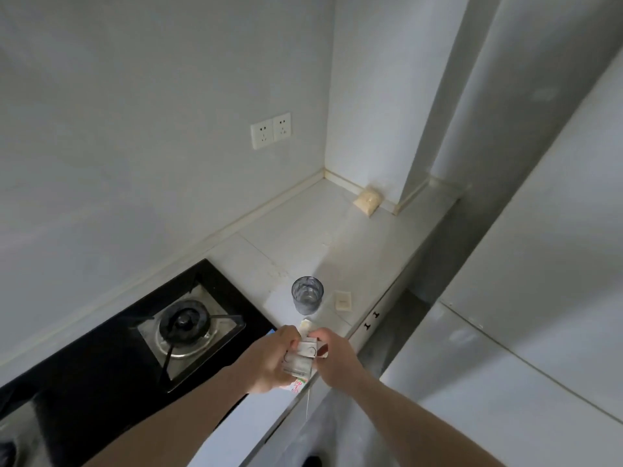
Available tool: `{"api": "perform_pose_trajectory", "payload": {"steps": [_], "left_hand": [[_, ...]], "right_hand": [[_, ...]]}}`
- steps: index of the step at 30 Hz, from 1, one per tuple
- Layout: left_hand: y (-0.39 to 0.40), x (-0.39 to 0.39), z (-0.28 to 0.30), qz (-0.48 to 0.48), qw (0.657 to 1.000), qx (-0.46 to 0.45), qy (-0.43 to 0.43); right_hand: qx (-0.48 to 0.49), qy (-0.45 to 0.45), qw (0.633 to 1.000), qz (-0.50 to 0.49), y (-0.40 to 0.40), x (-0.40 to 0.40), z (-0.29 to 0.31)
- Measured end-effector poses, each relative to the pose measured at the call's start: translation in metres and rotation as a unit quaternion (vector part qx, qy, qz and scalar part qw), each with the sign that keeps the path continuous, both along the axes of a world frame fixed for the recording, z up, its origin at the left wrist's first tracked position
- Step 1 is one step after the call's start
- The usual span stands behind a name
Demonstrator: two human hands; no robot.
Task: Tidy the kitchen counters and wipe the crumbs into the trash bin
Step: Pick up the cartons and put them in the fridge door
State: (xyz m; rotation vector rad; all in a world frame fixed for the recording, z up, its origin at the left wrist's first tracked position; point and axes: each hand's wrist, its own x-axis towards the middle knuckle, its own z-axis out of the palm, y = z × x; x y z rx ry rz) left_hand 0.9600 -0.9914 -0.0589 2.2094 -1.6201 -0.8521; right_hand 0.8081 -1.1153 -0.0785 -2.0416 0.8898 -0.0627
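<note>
counter (pixel 354 237): pale tile, runs along wall to far corner; front edge at lower centre.
small packets (pixel 301 357): white w/ red print, held over counter front edge, btwn both hands.
left hand (pixel 269 358): fingers curled round packets from left.
right hand (pixel 332 355): thumb + fingers pinch top packet from right.
glass (pixel 307 294): clear tumbler, upright on counter, just beyond hands.
beige square (pixel 343 301): flat on counter, just right of glass.
gas hob (pixel 182 328): black, left of hands.
grain bag (pixel 368 199): far corner, against wall.
sockets (pixel 271 130): double, on wall.
</note>
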Motion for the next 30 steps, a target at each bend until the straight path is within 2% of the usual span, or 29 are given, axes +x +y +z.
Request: {"api": "perform_pose_trajectory", "payload": {"steps": [6,9,13,16,19,24,27,30], "left_hand": [[-0.016,-0.003,-0.034,0.060,0.998,0.014,-0.030],[-0.018,-0.007,-0.042,0.100,0.995,-0.002,0.017],[-0.017,-0.005,-0.051,0.062,0.997,-0.024,0.027],[-0.024,-0.002,-0.054,0.022,0.999,-0.021,-0.033],[-0.031,0.004,-0.051,-0.013,0.999,0.004,-0.050],[-0.043,0.010,-0.047,-0.049,0.992,0.031,-0.109],[-0.049,0.008,-0.044,-0.034,0.993,0.024,-0.108],[-0.060,0.007,-0.028,-0.010,0.996,-0.008,-0.083]], "right_hand": [[0.041,0.053,0.998,0.023,-0.007,0.007,-0.026],[0.062,0.060,0.996,0.025,-0.010,0.008,-0.034],[0.082,0.063,0.995,0.009,-0.010,0.014,-0.047],[0.099,0.067,0.993,-0.002,-0.013,0.012,-0.050],[0.104,0.079,0.991,0.000,-0.020,0.007,-0.066],[0.121,0.098,0.988,0.013,-0.027,-0.005,-0.050],[0.099,0.130,0.987,0.013,-0.043,-0.025,-0.039],[0.002,0.141,0.990,-0.011,-0.087,-0.047,-0.005]]}}
